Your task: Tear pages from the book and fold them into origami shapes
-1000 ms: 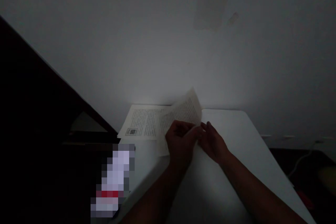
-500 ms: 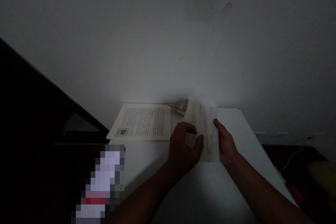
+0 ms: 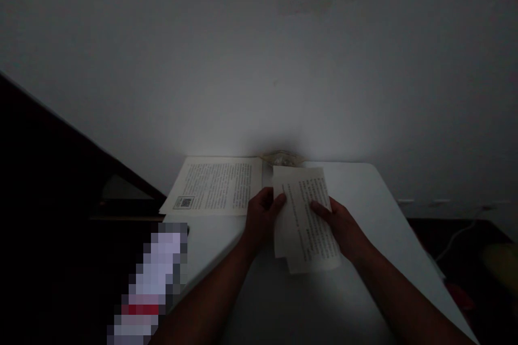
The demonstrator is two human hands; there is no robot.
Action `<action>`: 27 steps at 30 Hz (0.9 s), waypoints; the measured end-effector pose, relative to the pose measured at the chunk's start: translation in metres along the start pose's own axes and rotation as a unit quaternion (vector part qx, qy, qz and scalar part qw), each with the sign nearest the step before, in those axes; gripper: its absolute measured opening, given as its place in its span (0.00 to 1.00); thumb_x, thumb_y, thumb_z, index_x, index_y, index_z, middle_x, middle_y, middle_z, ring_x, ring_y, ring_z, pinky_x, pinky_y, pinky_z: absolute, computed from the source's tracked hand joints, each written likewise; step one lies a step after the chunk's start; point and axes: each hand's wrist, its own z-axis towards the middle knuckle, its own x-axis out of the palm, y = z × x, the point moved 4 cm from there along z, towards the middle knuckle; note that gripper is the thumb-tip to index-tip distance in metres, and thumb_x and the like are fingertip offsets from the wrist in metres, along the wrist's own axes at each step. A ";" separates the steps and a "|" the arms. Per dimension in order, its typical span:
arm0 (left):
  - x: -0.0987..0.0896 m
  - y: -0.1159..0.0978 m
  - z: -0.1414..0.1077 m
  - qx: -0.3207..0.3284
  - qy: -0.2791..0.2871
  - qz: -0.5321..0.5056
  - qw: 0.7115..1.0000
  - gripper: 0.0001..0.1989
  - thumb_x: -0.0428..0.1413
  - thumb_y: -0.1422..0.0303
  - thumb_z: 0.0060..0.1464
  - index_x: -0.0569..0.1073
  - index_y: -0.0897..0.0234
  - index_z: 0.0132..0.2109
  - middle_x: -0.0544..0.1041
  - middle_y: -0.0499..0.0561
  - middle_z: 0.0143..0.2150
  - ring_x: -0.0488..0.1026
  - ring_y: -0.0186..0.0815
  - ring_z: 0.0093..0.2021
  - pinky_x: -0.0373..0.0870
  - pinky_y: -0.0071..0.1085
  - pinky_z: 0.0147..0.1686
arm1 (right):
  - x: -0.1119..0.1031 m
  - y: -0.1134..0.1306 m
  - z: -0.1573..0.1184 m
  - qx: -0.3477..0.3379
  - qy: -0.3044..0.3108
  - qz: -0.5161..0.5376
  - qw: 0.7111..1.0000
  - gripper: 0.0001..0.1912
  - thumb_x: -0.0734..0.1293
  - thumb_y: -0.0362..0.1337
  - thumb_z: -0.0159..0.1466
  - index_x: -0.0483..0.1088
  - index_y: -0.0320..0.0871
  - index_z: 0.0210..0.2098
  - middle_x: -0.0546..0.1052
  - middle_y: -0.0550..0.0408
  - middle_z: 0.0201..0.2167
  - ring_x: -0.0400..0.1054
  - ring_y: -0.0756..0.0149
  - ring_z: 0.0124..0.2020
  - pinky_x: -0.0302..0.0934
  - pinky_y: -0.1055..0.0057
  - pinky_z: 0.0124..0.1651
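Note:
A folded sheet of printed paper [image 3: 301, 226] is held up over the white table, its layers offset at the lower left corner. My left hand [image 3: 263, 213] pinches its left edge, thumb on the front and fingers behind. On the right edge, my right hand [image 3: 340, 223] grips the same paper with the thumb pressed on the print. Flat at the table's back left lies a stack of printed sheets [image 3: 218, 186] with a square code in one corner. Behind the held paper, a small folded paper tray [image 3: 281, 158] with something unclear inside sits against the wall.
The white table [image 3: 360, 188] meets a pale wall [image 3: 218, 75]. A blurred-out pale object [image 3: 162, 269] with a red band is at the left edge. To the right a cable [image 3: 457, 237] hangs beside a red item [image 3: 459, 296]; dark areas flank the table.
The paper has turned and come lower and nearer. My left hand has closed on its left edge, and my right thumb has moved onto its front. More of the small tray shows.

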 end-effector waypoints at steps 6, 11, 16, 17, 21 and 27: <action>-0.005 0.005 -0.003 0.001 -0.027 0.072 0.997 0.20 0.60 0.56 0.46 0.62 0.64 0.22 0.61 0.42 0.20 0.58 0.27 0.21 0.56 0.24 0.21 | -0.005 0.005 0.002 -0.052 0.006 0.015 0.999 0.23 0.68 0.46 0.56 0.64 0.45 0.49 0.76 0.47 0.45 0.73 0.54 0.41 0.68 0.61 0.38; -0.002 0.003 -0.006 0.018 -0.035 0.120 0.992 0.23 0.58 0.54 0.47 0.58 0.64 0.20 0.56 0.42 0.19 0.54 0.27 0.21 0.52 0.24 0.21 | -0.008 0.006 0.000 -0.074 -0.061 -0.031 0.995 0.21 0.67 0.47 0.56 0.63 0.45 0.46 0.77 0.48 0.42 0.74 0.55 0.39 0.69 0.60 0.38; -0.003 0.006 -0.006 0.014 -0.024 0.128 0.991 0.22 0.55 0.53 0.51 0.58 0.64 0.20 0.55 0.42 0.19 0.53 0.27 0.21 0.52 0.25 0.21 | -0.006 0.006 -0.003 -0.067 -0.107 -0.045 0.991 0.22 0.69 0.48 0.54 0.64 0.45 0.44 0.78 0.49 0.40 0.74 0.55 0.35 0.69 0.63 0.32; -0.003 0.007 -0.006 0.011 -0.023 0.131 0.991 0.22 0.55 0.53 0.51 0.58 0.64 0.20 0.55 0.42 0.19 0.53 0.27 0.21 0.52 0.25 0.20 | -0.006 0.006 -0.003 -0.068 -0.110 -0.047 0.991 0.22 0.69 0.48 0.54 0.64 0.45 0.44 0.78 0.48 0.40 0.74 0.56 0.35 0.69 0.63 0.32; -0.004 0.005 -0.006 0.009 -0.031 0.137 0.990 0.22 0.54 0.53 0.51 0.60 0.64 0.20 0.55 0.43 0.19 0.53 0.27 0.20 0.50 0.24 0.20 | -0.005 0.006 -0.003 -0.079 -0.117 -0.056 0.988 0.22 0.69 0.49 0.54 0.64 0.45 0.43 0.78 0.48 0.40 0.74 0.56 0.35 0.69 0.62 0.34; -0.003 0.003 -0.007 0.005 -0.027 0.128 0.991 0.24 0.54 0.51 0.51 0.59 0.64 0.19 0.54 0.43 0.18 0.52 0.27 0.19 0.50 0.25 0.19 | -0.005 0.006 -0.004 -0.075 -0.116 -0.073 0.988 0.23 0.69 0.50 0.54 0.64 0.45 0.43 0.78 0.48 0.39 0.75 0.55 0.36 0.69 0.63 0.32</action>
